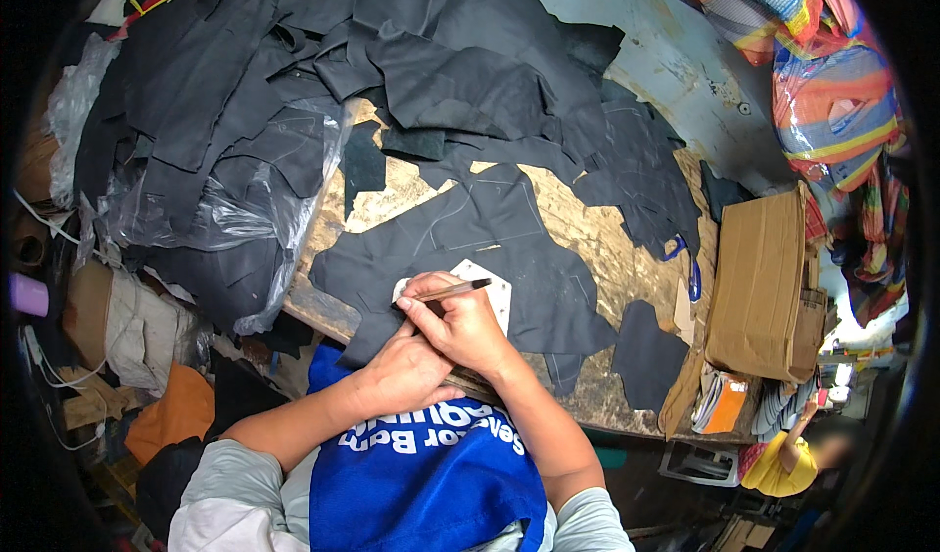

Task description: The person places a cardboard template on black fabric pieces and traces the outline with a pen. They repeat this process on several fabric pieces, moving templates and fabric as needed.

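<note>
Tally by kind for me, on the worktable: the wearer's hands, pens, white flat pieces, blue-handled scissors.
Hands: 2, left hand and right hand
Pen: 1
White flat piece, partly covered: 1
Blue-handled scissors, blades unclear: 1
Total: 5

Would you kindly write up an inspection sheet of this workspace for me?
Surface: wooden table, worn and stained, partly covered.
Job's things: black sheet with pale drawn lines; white template on it; pen.
Clutter: heaped black pieces across the far side; clear plastic at left; blue-handled scissors at right.
Hands: right hand grips the pen by the template; left hand lies against it.
Cables: white cable, far left.
Surroundings: cardboard box, right; striped bags, upper right; person in yellow, lower right.
</note>
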Demonstrator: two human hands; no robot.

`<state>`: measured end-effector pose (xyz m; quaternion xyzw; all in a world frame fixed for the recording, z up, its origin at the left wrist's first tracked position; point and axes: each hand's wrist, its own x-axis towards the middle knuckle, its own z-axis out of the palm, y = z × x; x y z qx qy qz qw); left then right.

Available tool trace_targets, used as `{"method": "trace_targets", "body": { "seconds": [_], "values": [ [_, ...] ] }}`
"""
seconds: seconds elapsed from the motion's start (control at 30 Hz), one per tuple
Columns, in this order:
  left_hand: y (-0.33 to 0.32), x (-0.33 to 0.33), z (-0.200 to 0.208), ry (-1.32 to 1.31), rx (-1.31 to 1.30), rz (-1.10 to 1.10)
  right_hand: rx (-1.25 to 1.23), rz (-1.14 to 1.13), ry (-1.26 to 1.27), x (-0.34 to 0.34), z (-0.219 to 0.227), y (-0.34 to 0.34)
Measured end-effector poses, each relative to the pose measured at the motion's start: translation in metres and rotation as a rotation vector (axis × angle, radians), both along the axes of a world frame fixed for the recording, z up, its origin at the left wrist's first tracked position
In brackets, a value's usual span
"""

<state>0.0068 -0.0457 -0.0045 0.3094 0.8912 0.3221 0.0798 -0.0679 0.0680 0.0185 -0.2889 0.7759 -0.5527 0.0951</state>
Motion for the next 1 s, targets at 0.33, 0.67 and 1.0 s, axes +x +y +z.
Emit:
{"method": "trace_targets", "body": {
  "seconds": [0.33, 0.67, 1.0],
  "values": [
    [0.002, -0.001, 0.003, -0.024, -0.064, 0.016, 0.134, -0.154, 0.185, -0.012, 0.005, -0.011],
    [0.008, -0.006, 0.021, -0.003, -0.152, 0.046, 0.198, -0.322, 0.161, -0.033, 0.011, 0.025],
    [0.020, -0.018, 0.041, -0.029, -0.339, 0.032, 0.168, -0.444, 0.182, -0.022, 0.005, 0.051]
  ]
}}
